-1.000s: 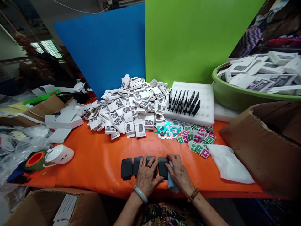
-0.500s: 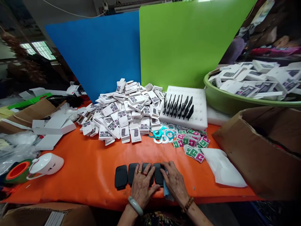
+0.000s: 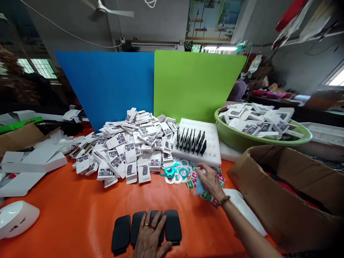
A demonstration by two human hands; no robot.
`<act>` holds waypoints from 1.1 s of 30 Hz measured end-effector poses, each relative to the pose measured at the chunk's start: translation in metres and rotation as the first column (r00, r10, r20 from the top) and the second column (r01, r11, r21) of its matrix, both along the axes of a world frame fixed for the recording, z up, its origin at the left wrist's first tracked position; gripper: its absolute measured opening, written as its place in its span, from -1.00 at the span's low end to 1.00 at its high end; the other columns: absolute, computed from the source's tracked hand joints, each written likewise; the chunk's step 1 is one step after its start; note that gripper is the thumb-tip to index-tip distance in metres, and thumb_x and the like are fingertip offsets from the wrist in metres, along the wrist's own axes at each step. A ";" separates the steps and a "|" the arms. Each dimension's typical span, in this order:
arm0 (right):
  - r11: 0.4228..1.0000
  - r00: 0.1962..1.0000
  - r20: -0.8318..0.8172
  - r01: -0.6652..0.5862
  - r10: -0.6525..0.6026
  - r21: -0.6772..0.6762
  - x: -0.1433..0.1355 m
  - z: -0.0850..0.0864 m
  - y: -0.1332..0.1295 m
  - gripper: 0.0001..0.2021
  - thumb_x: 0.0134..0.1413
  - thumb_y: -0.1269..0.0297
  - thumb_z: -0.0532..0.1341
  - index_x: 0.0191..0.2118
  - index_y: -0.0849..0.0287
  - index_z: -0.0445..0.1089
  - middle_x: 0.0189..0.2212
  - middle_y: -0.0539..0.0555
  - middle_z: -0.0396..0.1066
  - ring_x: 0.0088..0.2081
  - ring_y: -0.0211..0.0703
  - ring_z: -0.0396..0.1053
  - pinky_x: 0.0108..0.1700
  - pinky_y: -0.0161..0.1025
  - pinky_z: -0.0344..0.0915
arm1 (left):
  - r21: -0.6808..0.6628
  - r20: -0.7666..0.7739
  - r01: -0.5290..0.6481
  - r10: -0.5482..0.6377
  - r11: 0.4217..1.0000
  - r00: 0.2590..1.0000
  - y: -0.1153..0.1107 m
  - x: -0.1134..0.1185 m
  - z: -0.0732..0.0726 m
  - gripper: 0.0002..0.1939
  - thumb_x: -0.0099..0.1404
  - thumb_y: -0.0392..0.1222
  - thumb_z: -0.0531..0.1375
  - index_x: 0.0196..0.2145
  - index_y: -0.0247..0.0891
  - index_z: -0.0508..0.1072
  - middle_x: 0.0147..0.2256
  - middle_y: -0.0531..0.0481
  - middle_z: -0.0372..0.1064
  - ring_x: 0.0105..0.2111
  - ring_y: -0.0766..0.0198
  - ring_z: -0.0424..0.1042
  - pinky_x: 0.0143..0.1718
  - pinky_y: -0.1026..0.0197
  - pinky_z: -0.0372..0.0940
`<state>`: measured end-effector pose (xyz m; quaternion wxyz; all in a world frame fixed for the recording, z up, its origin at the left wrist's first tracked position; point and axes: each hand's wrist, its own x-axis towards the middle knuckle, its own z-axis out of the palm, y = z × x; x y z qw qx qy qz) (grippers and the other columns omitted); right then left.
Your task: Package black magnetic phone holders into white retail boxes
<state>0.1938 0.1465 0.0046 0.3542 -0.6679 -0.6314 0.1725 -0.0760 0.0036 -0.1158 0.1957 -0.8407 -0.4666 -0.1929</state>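
Several flat black rounded-corner pieces lie in a row on the orange table, the leftmost black piece (image 3: 120,234) and the rightmost black piece (image 3: 172,226) uncovered. My left hand (image 3: 150,234) rests on the middle ones, fingers stretched and spread, hiding part of them. Over the pile of green and magenta printed packets (image 3: 190,184) is my right hand (image 3: 211,181), fingers closed round a light blue cloth (image 3: 199,187). Whether its fingertips also pinch a packet I cannot make out. Teal and white rings (image 3: 170,172) lie left of that hand.
A heap of white printed boxes (image 3: 129,150) stands before blue and green panels. Thin black pieces stand in a white foam tray (image 3: 212,143). At right are a green basin (image 3: 242,139) of boxes and a cardboard box (image 3: 258,186); a white mug (image 3: 20,218) sits left.
My right hand has left the rightmost black piece and moved forward to the packets, taking the blue cloth along. The left hand stays on the black pieces. My view has tilted up.
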 end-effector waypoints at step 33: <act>0.932 0.847 0.443 0.152 -0.295 0.329 0.029 0.027 0.101 -0.59 0.07 0.34 -0.02 0.06 0.21 0.22 -0.34 0.14 0.40 -0.36 -0.14 0.29 -0.34 -0.30 0.03 | -0.025 0.083 0.050 -0.047 0.998 0.995 0.007 -0.005 -0.011 -0.29 0.13 0.21 0.11 0.18 -0.12 0.15 0.02 -0.03 0.34 0.01 -0.04 0.26 -0.04 -0.01 0.13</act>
